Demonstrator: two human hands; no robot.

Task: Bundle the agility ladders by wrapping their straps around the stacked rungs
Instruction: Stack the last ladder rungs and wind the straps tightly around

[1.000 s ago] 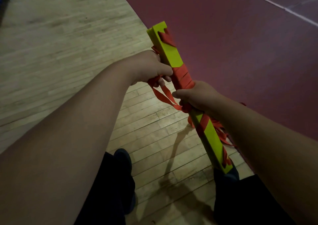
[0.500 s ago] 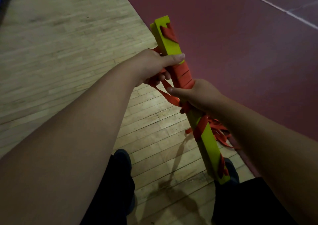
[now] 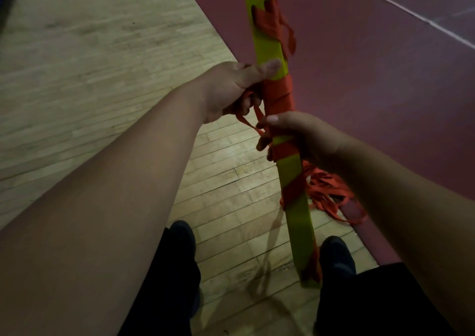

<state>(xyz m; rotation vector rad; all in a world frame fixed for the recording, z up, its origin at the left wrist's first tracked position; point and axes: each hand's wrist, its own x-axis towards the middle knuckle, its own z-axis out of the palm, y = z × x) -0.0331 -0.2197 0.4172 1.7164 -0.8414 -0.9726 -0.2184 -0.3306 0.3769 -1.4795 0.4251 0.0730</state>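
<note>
While the left hand [image 3: 231,89] clamps the stacked rungs [image 3: 267,42] with curled fingers [image 3: 247,103] (thumb flat across), the right hand [image 3: 300,137], gripping lower and pinching the strap [image 3: 279,95], should pull each turn taut.

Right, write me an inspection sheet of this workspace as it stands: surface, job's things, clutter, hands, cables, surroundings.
Surface: pale wooden floor, meeting a maroon floor area on the right.
Job's things: yellow-green stacked rungs held in both hands; orange strap wound in a band round their middle, with more turns lower down; loose strap in a heap on the floor behind them.
Clutter: nothing seen.
Grippers: left hand grips the stacked rungs at the band, thumb across their face, strap among its fingers; right hand grips them just below the band.
Cables: nothing seen.
Surroundings: dark shoes below; white line on the maroon area; dim light.
</note>
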